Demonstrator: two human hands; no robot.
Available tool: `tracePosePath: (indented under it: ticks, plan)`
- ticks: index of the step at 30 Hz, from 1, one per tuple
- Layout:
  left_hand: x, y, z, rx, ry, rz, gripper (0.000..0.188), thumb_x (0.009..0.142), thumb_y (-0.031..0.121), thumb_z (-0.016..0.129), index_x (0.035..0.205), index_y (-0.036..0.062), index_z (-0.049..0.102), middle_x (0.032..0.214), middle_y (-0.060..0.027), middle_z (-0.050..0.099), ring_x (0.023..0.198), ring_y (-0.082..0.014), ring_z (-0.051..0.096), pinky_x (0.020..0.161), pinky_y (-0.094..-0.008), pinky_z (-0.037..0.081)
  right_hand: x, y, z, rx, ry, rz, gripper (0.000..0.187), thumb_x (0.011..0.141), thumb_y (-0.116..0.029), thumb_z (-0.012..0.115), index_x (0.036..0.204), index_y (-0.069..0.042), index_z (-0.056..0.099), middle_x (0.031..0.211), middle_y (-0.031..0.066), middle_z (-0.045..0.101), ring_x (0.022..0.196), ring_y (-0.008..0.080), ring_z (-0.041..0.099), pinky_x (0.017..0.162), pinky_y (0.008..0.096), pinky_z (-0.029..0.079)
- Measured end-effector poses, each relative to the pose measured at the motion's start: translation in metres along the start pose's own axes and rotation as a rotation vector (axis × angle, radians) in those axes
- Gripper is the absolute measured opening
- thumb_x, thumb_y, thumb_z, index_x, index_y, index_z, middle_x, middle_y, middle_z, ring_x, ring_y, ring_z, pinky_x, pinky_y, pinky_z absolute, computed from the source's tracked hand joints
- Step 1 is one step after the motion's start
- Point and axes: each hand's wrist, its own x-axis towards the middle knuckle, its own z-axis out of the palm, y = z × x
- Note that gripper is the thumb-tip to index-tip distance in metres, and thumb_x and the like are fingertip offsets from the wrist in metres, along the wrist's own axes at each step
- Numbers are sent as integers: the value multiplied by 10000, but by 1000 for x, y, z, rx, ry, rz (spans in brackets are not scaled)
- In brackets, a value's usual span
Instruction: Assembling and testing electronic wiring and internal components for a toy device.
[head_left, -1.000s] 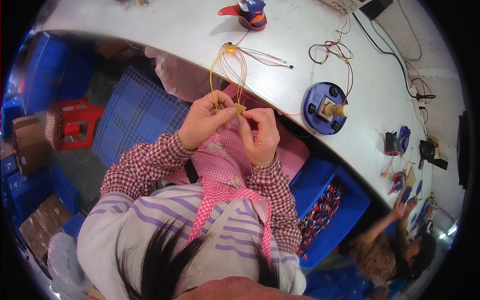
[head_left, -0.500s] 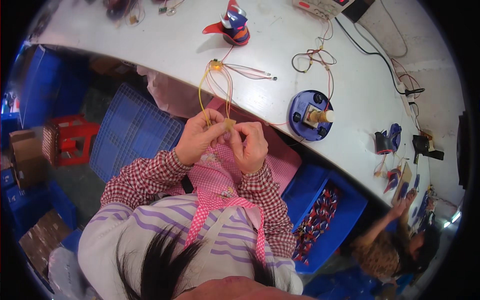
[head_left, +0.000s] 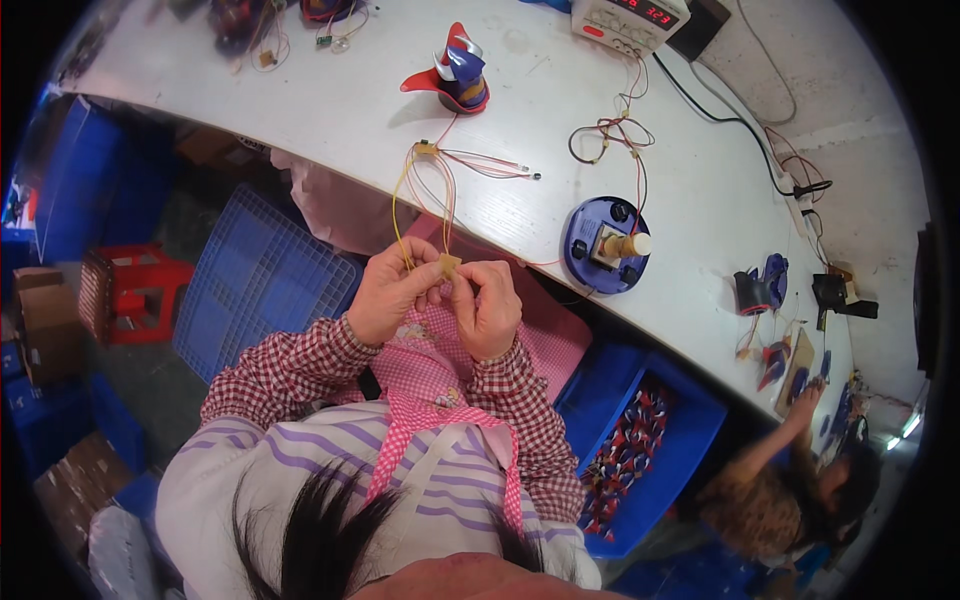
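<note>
Just beyond the table's front edge, I hold a small tan circuit board point(head_left: 450, 264) between both hands. My left hand point(head_left: 390, 293) is closed, its thumb and fingers pinching the board's left side where yellow and pale wires join. The fingertips of my right hand point(head_left: 487, 308) are closed on the lower right of the same board. These wires run up to a second small board point(head_left: 425, 150) on the table, from which thin leads fan out to the right. A thin wire links that one to a red, blue and silver toy figure part point(head_left: 460, 80).
Right of my hands, a round purple base point(head_left: 607, 245) with a knobbed block lies on the white table point(head_left: 350, 120). A power supply point(head_left: 630, 22) stands behind. Below are a blue bin point(head_left: 690, 440) of small parts and a red stool point(head_left: 140, 290). A co-worker point(head_left: 770, 495) sits at right.
The orange glow on the tabletop board and the small red light on the toy part have gone out. My hands keep their pinch on the circuit board; the view has shifted slightly.
</note>
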Motion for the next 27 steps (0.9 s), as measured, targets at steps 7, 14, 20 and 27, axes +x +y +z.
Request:
tracePosePath:
  ticks: [7, 14, 20, 27]
  plan:
    - [-3, 0, 2, -5, 20, 20, 90, 862, 53, 574, 934, 16, 536, 739, -50, 570, 589, -73, 524, 506, -144, 401, -2, -2, 2, 9, 17, 11, 154, 749, 59, 623, 884, -2, 580, 807, 96, 572, 615, 189, 510, 530, 255, 428]
    - [-2, -5, 2, -23, 35, 2, 78, 863, 58, 575, 919, 21, 535, 719, -46, 566, 577, -78, 523, 511, -155, 407, -6, 1, 3, -30, 4, 3, 139, 760, 44, 616, 885, -2, 578, 812, 98, 572, 623, 192, 512, 540, 257, 431]
    - [5, -11, -3, 88, 13, 27, 280, 875, 49, 566, 1132, -18, 479, 967, -128, 558, 779, -144, 558, 702, -206, 475, 2, -2, -20, 68, -23, 107, 134, 766, 22, 614, 890, -14, 579, 838, 92, 560, 671, 180, 507, 603, 249, 432]
    - [-3, 5, -13, 913, 154, 629, 588, 764, 200, 700, 1244, -13, 435, 1187, -181, 463, 1066, -246, 471, 898, -341, 424, 11, 5, -104, -27, 332, 274, 385, 802, 18, 604, 1161, -30, 471, 1002, 85, 482, 728, 117, 468, 678, 221, 424]
